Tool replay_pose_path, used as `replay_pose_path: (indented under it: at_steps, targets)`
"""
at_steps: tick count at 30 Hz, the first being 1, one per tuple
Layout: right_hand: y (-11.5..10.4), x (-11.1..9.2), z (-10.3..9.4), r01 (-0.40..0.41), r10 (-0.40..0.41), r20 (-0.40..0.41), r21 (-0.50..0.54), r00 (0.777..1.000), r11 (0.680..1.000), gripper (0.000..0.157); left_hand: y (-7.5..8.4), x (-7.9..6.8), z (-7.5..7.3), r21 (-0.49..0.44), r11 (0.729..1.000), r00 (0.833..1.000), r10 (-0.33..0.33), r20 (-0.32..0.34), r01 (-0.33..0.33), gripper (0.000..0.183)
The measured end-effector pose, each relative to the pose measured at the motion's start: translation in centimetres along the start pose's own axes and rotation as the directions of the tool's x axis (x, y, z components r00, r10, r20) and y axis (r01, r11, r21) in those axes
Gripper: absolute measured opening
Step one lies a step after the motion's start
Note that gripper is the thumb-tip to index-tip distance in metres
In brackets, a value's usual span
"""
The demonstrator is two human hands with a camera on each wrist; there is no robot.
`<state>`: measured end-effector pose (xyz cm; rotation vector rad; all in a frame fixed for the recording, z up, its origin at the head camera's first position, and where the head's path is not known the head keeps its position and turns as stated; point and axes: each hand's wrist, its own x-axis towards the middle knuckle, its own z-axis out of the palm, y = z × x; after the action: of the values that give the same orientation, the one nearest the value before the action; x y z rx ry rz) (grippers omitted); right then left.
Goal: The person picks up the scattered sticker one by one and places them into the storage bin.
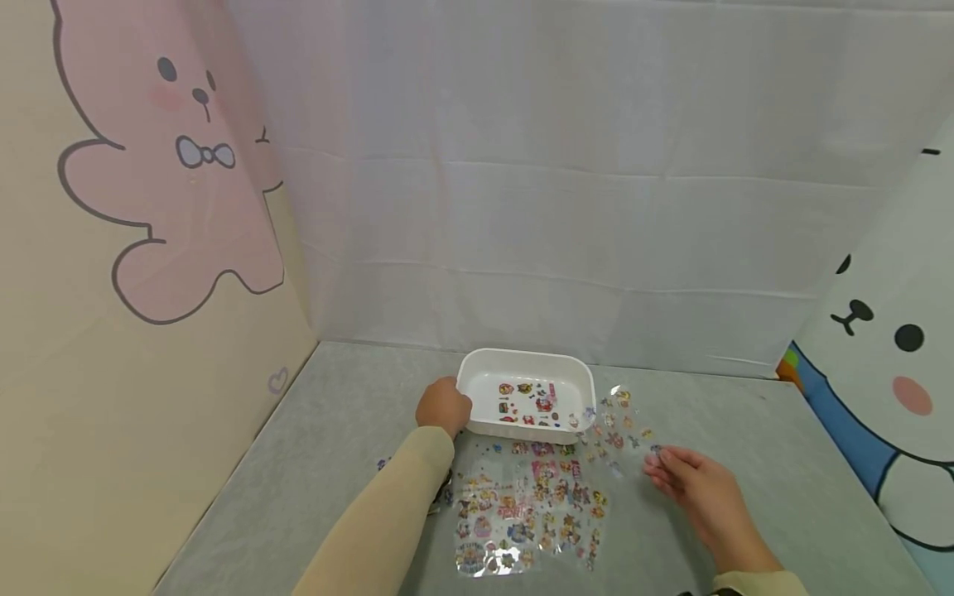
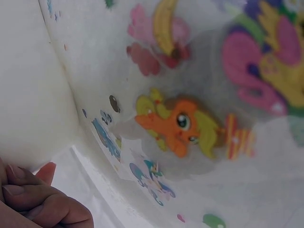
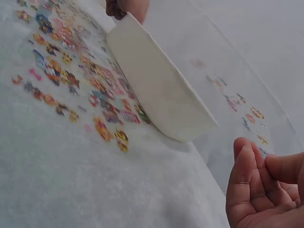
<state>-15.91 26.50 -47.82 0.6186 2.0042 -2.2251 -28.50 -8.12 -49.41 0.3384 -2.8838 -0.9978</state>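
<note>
At the left end of a white plastic tray (image 1: pixel 525 432), my left hand (image 1: pixel 444 406) grips the rim with curled fingers. The left wrist view has those curled fingers (image 2: pixel 52 202) low in the left corner. A clear sticker sheet (image 1: pixel 617 426) with small cartoon figures is pinched by its edge between the thumb and fingertips of my right hand (image 1: pixel 693 488). This sheet slants up over the tray's right end. Another layer of stickers (image 1: pixel 525 406) lies inside the tray. In the right wrist view the pinching right hand (image 3: pixel 266 185) is beside the tray's outer wall (image 3: pixel 156 85).
Several overlapping clear sticker sheets (image 1: pixel 522 513) lie on the grey tabletop (image 1: pixel 298 480) in front of the tray. A small dark object (image 1: pixel 441 497) is partly hidden by my left sleeve (image 1: pixel 380 513). A white cloth wall (image 1: pixel 559 207) stands behind the table.
</note>
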Motion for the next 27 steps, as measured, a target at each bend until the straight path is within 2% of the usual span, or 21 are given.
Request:
replay_pose_path:
  at_steps: [5,9,15,24,27]
  targets:
    - [-0.2,0.7,0.9,0.024,-0.023,0.074,-0.019,0.997,1.0,0.038,-0.1,0.2,0.3,0.003,1.0,1.0,0.001,0.007,-0.001,0.035]
    - [-0.5,1.6,1.7,0.025,-0.02,0.103,-0.044,0.995,0.999,0.04,-0.1,0.3,0.4,0.001,1.0,1.0,0.006,0.006,-0.006,0.032]
    - [-1.3,3.1,2.9,0.088,-0.075,0.151,-0.081,0.986,0.993,0.038,-0.1,0.2,0.3,0.008,1.0,1.0,0.002,0.002,-0.002,0.032]
    - [-3.8,5.8,4.8,0.164,-0.138,0.109,-0.285,0.984,0.944,0.038,0.0,0.0,0.1,0.011,1.0,1.0,-0.004,0.001,0.004,0.034]
    - [-4.6,6.7,5.5,0.172,-0.153,0.085,-0.295,0.985,0.94,0.038,0.1,0.0,0.1,0.009,1.0,1.0,-0.008,0.001,0.008,0.036]
